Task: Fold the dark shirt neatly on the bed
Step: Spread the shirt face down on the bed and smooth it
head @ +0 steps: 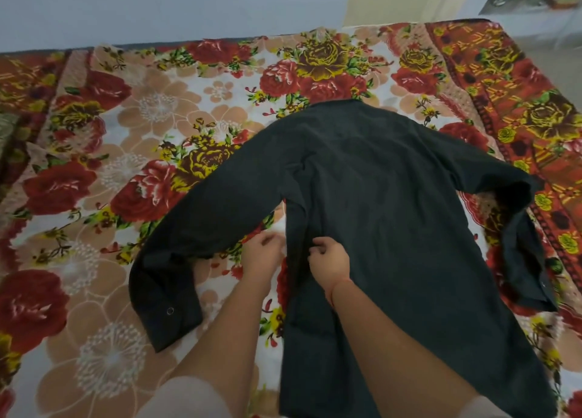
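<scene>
Head view: I see the dark shirt (393, 216) spread back-side up on the bed (104, 197), which is covered by a floral sheet of red roses, yellow blooms and tan flowers. The collar end points away from me toward the far wall, and the hem runs down to the bottom edge of the picture. The shirt lies right of centre on the bed.

The left sleeve (195, 238) stretches out and down to the left, bending so that its cuff (170, 320) lies flat on the sheet near my left forearm; a small round snap shows on that cuff. The right sleeve (516, 228) reaches toward the red patterned border at the right, then doubles back and hangs down along the shirt's right side.

My left hand (263, 253) sits just off the shirt's left side seam, below the armpit, with fingers curled. It touches the edge of the cloth or nearly so; I cannot tell whether its grip holds any fabric. My right hand (329, 260) rests on the shirt body just inside that same seam, fingers bent inward in a narrow grip that looks pinched on a small fold of the dark cloth. A thin red thread circles the right wrist. The two hands are near each other, with the side seam between them.
</scene>
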